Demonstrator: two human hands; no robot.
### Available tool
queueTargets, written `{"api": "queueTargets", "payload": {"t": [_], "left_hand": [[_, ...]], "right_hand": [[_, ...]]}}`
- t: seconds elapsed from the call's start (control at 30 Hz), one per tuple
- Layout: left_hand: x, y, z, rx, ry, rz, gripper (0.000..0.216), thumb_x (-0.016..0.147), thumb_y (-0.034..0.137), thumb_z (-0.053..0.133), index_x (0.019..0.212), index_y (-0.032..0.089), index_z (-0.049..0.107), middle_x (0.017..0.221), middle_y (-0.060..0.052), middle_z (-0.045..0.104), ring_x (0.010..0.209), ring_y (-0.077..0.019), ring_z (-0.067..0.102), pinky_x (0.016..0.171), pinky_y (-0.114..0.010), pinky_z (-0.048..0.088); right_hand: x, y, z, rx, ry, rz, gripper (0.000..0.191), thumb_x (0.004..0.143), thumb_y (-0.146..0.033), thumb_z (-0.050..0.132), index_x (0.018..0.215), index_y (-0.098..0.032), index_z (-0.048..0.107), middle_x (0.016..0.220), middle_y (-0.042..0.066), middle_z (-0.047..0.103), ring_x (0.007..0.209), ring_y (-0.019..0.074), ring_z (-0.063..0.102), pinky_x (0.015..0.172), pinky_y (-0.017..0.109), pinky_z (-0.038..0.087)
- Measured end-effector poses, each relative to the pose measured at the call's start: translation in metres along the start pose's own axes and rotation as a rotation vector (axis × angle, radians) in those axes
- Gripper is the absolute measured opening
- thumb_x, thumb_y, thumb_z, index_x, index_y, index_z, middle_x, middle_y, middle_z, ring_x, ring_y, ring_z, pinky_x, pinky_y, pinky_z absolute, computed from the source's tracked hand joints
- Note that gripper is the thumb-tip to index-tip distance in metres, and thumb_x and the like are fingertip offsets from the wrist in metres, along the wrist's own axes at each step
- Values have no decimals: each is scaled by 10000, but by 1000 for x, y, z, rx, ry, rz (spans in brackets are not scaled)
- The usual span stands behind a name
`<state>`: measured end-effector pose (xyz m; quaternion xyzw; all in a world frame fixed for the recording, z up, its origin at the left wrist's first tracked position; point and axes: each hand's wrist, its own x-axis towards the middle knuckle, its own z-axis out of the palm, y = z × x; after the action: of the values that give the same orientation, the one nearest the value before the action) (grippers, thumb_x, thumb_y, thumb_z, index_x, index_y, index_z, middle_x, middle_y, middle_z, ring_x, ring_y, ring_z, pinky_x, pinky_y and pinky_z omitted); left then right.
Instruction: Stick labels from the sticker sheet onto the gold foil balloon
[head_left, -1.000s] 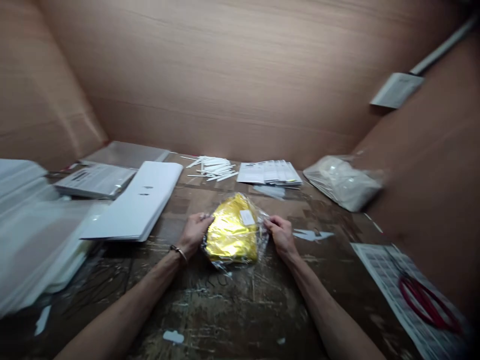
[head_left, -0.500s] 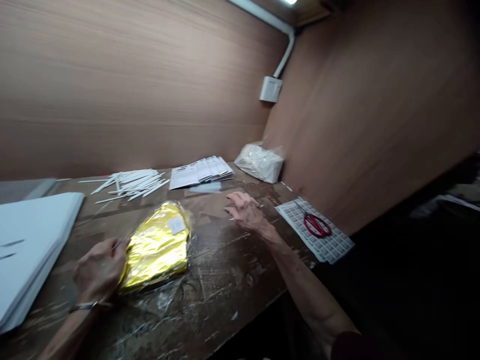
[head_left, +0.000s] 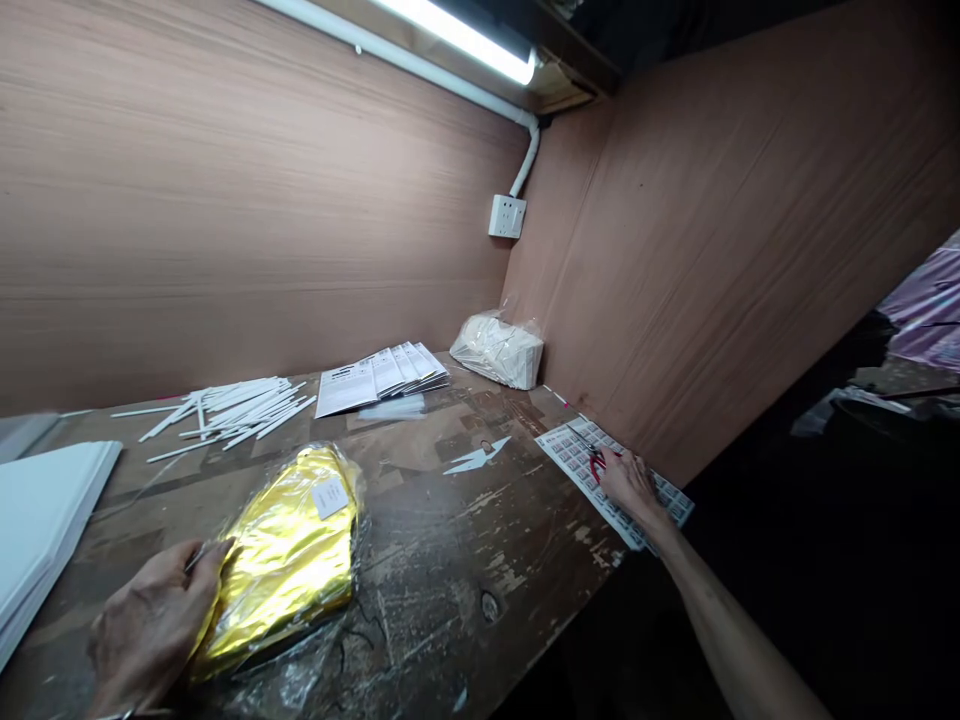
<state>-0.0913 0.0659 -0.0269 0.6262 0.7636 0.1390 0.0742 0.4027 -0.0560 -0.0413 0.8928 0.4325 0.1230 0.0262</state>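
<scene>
My left hand point(head_left: 150, 620) is closed on the left edge of a shiny gold foil item in a clear plastic bag point(head_left: 289, 555), which bears a small white label point(head_left: 330, 497). A thin dark sliver shows between the thumb and fingers. At the right of the table, my right hand point(head_left: 630, 483) has its fingers on the red handles of a pair of scissors point(head_left: 595, 457), partly covering them. The blades point away, up and to the left. Beneath the scissors lies a sheet of printed labels point(head_left: 566, 448).
White strips point(head_left: 240, 410) lie in a loose pile at the back. Near them are fanned printed sheets point(head_left: 382, 375), a clear bag of white material point(head_left: 499, 350) and paper scraps point(head_left: 478, 460). White paper point(head_left: 52, 520) is stacked at left. A wall socket point(head_left: 508, 216) is in the corner.
My right hand has moved right, from over the middle of the table to the scissors on the label sheet. My left hand still grips the gold bag. The camera view has shifted.
</scene>
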Motion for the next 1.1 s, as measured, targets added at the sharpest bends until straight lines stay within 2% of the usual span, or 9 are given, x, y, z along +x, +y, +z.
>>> {"api": "queueTargets", "payload": {"t": [0.13, 0.3, 0.53, 0.6, 0.67, 0.83, 0.9, 1.0, 1.1], "left_hand": [[-3, 4, -3, 39, -128, -33, 293, 741, 428, 301, 813, 246, 519, 884, -11, 593, 712, -189, 544, 575, -240, 381], [-4, 3, 1, 41, -69, 24, 270, 749, 390, 312, 766, 223, 523, 903, -27, 587, 777, -199, 536, 593, -247, 377], [-9, 1, 5, 5, 73, 123, 281, 757, 310, 313, 754, 159, 549, 829, -66, 593, 744, -175, 538, 598, -229, 350], [-9, 2, 5, 12, 101, 120, 275, 758, 293, 313, 723, 160, 550, 797, -60, 595, 722, -166, 536, 586, -226, 335], [-8, 2, 5, 21, 104, 116, 276, 762, 283, 312, 682, 162, 547, 763, -54, 596, 700, -156, 532, 568, -222, 319], [14, 5, -1, 75, 93, 190, 331, 791, 320, 280, 672, 167, 549, 720, -50, 596, 666, -150, 525, 541, -223, 306], [26, 9, -9, 133, 69, 251, 336, 797, 332, 279, 713, 162, 557, 747, -66, 592, 693, -167, 524, 561, -238, 323], [31, 18, -22, 222, 139, 328, 301, 777, 337, 345, 885, 135, 540, 885, -117, 561, 837, -224, 491, 662, -303, 349], [10, 26, -29, 156, 154, 571, 433, 772, 409, 349, 1082, 119, 432, 1071, -135, 480, 996, -236, 407, 800, -355, 314]], "right_hand": [[31, -14, -12, 172, 60, -188, 359, 745, -225, 374, 1091, -190, 461, 822, 91, 523, 759, 175, 490, 646, 248, 350], [96, -68, -19, 177, 18, -512, 335, 720, -217, 415, 1038, -221, 518, 864, 76, 517, 811, 169, 465, 679, 232, 342], [144, -85, -1, 12, -111, -442, 364, 709, -153, 366, 1027, -222, 528, 970, 92, 532, 862, 231, 463, 694, 333, 348], [133, -101, -13, -13, -53, -384, 323, 716, -216, 380, 991, -177, 544, 932, 127, 540, 847, 268, 470, 684, 377, 350], [106, -132, -35, 85, 90, -490, 332, 732, -262, 377, 998, -130, 525, 915, 150, 536, 853, 259, 473, 704, 368, 356], [1, -229, -80, 395, 258, -1376, 432, 695, -298, 471, 1107, -178, 427, 1160, 99, 403, 1035, 218, 361, 824, 350, 319], [-30, -256, -82, 418, 267, -1524, 274, 705, -201, 444, 970, -177, 512, 1031, 85, 495, 971, 201, 402, 840, 367, 292], [-49, -272, -74, 517, 239, -1446, 145, 699, -104, 395, 699, -145, 534, 739, 71, 544, 749, 163, 458, 726, 316, 350], [-50, -267, -67, 743, 158, -1334, 112, 669, -80, 412, 635, -150, 493, 676, 56, 526, 670, 145, 452, 610, 258, 367]]}}
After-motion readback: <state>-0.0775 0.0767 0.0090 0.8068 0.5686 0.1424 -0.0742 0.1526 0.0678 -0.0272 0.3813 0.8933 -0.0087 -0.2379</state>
